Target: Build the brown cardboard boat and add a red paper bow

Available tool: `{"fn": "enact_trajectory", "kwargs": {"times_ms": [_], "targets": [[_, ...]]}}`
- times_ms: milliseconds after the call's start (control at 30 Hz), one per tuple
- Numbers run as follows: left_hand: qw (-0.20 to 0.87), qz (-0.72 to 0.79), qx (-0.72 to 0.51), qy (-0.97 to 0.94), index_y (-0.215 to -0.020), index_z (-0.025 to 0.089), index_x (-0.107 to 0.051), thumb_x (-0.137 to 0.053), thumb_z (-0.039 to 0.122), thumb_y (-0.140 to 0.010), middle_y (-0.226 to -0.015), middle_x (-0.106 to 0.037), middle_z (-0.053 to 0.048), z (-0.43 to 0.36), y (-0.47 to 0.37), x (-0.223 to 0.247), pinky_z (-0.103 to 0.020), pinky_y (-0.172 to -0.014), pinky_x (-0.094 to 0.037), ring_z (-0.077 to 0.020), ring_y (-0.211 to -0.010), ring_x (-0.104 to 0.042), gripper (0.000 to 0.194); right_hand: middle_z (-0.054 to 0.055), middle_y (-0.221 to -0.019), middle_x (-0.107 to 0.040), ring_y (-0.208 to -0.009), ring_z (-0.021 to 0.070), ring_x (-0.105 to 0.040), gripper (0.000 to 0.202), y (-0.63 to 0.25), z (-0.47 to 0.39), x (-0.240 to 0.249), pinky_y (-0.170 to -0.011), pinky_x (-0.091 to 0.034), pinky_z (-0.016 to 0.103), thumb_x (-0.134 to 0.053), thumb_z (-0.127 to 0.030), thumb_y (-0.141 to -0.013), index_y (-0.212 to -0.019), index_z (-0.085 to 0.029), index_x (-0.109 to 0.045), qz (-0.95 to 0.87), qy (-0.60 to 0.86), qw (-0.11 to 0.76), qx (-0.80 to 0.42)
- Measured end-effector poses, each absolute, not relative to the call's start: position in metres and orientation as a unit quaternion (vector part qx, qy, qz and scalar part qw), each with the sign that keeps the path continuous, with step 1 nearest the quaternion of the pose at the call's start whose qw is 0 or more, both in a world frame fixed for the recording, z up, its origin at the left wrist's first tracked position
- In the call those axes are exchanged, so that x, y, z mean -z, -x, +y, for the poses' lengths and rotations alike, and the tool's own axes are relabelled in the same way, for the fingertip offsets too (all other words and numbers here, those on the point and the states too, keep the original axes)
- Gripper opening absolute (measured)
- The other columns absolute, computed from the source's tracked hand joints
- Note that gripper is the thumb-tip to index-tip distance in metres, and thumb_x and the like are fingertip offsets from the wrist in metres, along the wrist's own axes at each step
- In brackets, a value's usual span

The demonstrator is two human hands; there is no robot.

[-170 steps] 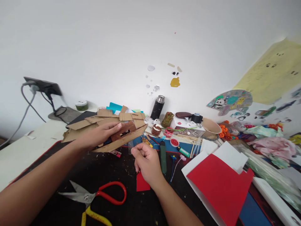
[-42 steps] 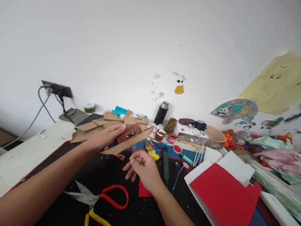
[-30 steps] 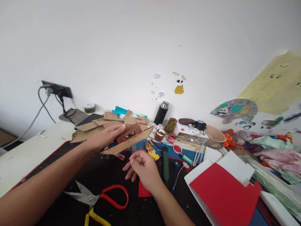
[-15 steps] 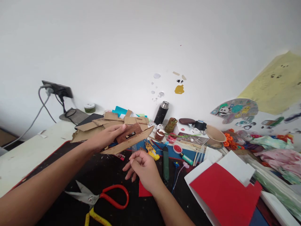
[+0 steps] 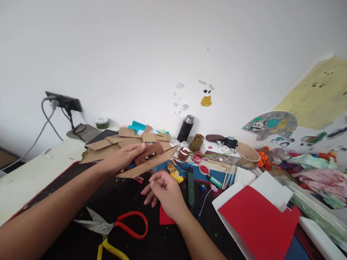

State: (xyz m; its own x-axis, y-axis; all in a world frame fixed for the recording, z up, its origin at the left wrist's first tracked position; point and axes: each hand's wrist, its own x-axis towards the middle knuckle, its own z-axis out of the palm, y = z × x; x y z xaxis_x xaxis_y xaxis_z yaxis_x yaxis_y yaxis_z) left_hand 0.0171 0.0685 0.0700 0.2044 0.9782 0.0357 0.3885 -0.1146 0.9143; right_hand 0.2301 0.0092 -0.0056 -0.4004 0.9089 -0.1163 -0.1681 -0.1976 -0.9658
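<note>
My left hand (image 5: 121, 157) is closed on a boat-shaped cardboard model (image 5: 148, 167), raised above the dark mat. Its upper part is painted reddish brown and has a small cut-out window, while the long lower strip is bare tan with a pointed right end. Just below and to the right hovers my right hand (image 5: 164, 195), fingers loosely curled and apart, with nothing visible in them. Under it lies a small red piece of paper (image 5: 166, 216). Large scissors (image 5: 108, 227) with one red and one yellow handle rest with blades parted, nearer to me.
Cardboard scraps (image 5: 100, 150) are piled behind my left hand. A green utility knife (image 5: 191, 186), a yellow tool (image 5: 175, 173) and a red dish (image 5: 204, 169) lie centrally. A black thermos (image 5: 185, 129) stands by the wall. Red paper (image 5: 260, 220) covers the right side.
The view has shifted very slightly. Both hands and the cardboard model keep practically the same position and grip.
</note>
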Motion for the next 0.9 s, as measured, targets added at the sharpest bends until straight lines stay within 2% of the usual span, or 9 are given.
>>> {"fn": "enact_trajectory", "kwargs": {"times_ms": [133,233,367,467,533,667,900], "targets": [[0.411,0.516,-0.344,-0.668,-0.128,0.022,-0.085,-0.053,0.096,-0.089,-0.141,-0.082,-0.012,0.066,-0.020,-0.074,-0.050,-0.120,-0.053,-0.0414,-0.135,-0.070,0.090,0.005,-0.085,-0.083,-0.054,0.0172,-0.074,0.049,-0.231,0.013,0.007,-0.043,-0.045,0.021,-0.086,-0.060,-0.084,-0.101,-0.022,-0.059,-0.472,0.370,0.426,-0.677],[0.416,0.516,-0.344,-0.665,-0.133,0.020,-0.083,-0.053,0.096,-0.090,-0.146,-0.080,-0.013,0.065,-0.019,-0.075,-0.050,-0.118,-0.054,-0.0420,-0.137,-0.068,0.093,0.008,-0.091,-0.083,-0.054,0.0186,-0.075,0.059,-0.233,0.016,0.006,-0.040,-0.045,0.021,-0.086,-0.068,-0.083,-0.110,-0.023,-0.059,-0.444,0.356,0.466,-0.678],[0.404,0.504,-0.358,-0.674,-0.137,0.020,-0.081,-0.050,0.091,-0.095,-0.149,-0.078,-0.012,0.066,-0.017,-0.074,-0.050,-0.123,-0.051,-0.0409,-0.141,-0.067,0.088,0.011,-0.110,-0.082,-0.061,0.0183,-0.079,0.075,-0.235,0.015,0.000,-0.042,-0.050,0.020,-0.085,-0.079,-0.084,-0.127,-0.022,-0.061,-0.428,0.332,0.483,-0.688],[0.356,0.511,-0.316,-0.716,-0.137,0.022,-0.082,-0.046,0.098,-0.090,-0.147,-0.079,-0.011,0.065,-0.019,-0.076,-0.050,-0.120,-0.054,-0.0435,-0.138,-0.069,0.096,0.010,-0.120,-0.079,-0.065,0.0169,-0.080,0.075,-0.236,0.013,-0.003,-0.044,-0.053,0.019,-0.083,-0.081,-0.085,-0.130,-0.024,-0.063,-0.420,0.315,0.494,-0.693],[0.327,0.514,-0.290,-0.738,-0.142,0.022,-0.080,-0.042,0.102,-0.087,-0.150,-0.078,-0.011,0.062,-0.021,-0.078,-0.049,-0.119,-0.055,-0.0445,-0.138,-0.069,0.104,0.008,-0.118,-0.079,-0.064,0.0162,-0.080,0.073,-0.236,0.014,-0.003,-0.044,-0.054,0.019,-0.085,-0.080,-0.084,-0.125,-0.023,-0.064,-0.410,0.315,0.504,-0.692],[0.321,0.512,-0.264,-0.751,-0.147,0.023,-0.077,-0.037,0.104,-0.086,-0.154,-0.075,-0.011,0.057,-0.024,-0.081,-0.048,-0.120,-0.055,-0.0441,-0.140,-0.069,0.109,0.006,-0.100,-0.081,-0.060,0.0151,-0.077,0.069,-0.237,0.016,0.001,-0.043,-0.053,0.017,-0.091,-0.076,-0.080,-0.113,-0.020,-0.066,-0.394,0.330,0.503,-0.695],[0.345,0.499,-0.278,-0.745,-0.149,0.035,-0.074,-0.047,0.096,-0.092,-0.161,-0.071,-0.007,0.064,-0.004,-0.076,-0.050,-0.125,-0.050,-0.0400,-0.152,-0.060,0.088,0.006,-0.094,-0.081,-0.055,0.0134,-0.075,0.073,-0.237,0.017,-0.004,-0.041,-0.053,0.017,-0.095,-0.077,-0.073,-0.106,-0.017,-0.068,-0.370,0.347,0.511,-0.694]]}}
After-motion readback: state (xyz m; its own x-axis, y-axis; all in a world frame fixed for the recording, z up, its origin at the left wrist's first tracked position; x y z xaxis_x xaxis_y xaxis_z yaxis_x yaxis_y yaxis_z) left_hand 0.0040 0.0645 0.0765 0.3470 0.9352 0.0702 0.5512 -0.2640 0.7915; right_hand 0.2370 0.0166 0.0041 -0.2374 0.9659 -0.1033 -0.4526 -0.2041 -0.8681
